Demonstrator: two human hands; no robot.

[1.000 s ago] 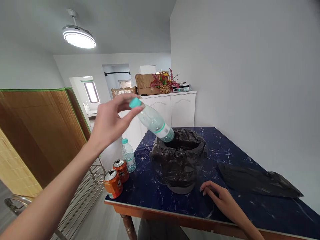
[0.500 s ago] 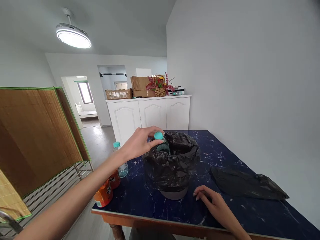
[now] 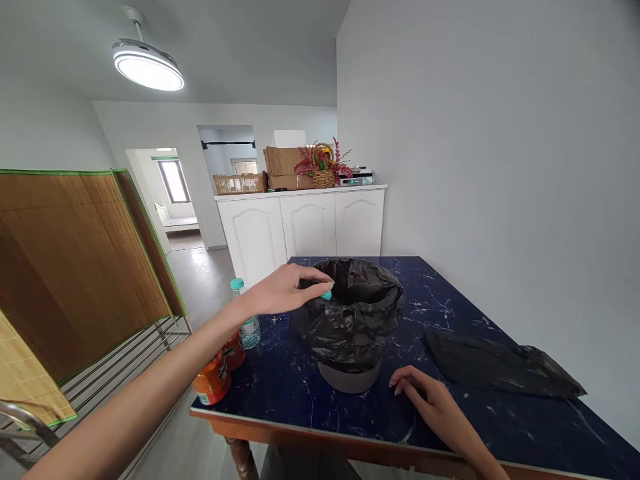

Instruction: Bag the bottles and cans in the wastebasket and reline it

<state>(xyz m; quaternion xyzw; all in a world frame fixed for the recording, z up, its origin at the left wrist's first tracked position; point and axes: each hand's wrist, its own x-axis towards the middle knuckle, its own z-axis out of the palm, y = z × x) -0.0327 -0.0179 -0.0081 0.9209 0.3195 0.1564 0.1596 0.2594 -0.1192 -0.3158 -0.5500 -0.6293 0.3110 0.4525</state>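
My left hand [image 3: 293, 288] reaches over the rim of a bin lined with a black plastic bag [image 3: 350, 327]. Its thumb and fingers close on the teal cap [image 3: 327, 295] of a bottle; the bottle's body is hidden behind the bag's edge. Loosely curled, my right hand [image 3: 425, 397] lies on the dark blue table to the right of the bin, with nothing in it. Under the bag, the bin's grey base [image 3: 350, 379] shows. Left of it stands a clear bottle with a teal cap [image 3: 250, 330], partly behind my left forearm.
Two orange-red bottles [image 3: 214, 380] stand at the left table edge, partly covered by my forearm. A flat black plastic bag [image 3: 505, 367] lies on the marble-patterned table [image 3: 280, 393] at right. A white cabinet [image 3: 305, 223] bears boxes and a flower basket.
My left hand has lowered the bottle into the bin, so only a bit of its cap shows. The bag's left side has drawn in. My right hand stays on the table.
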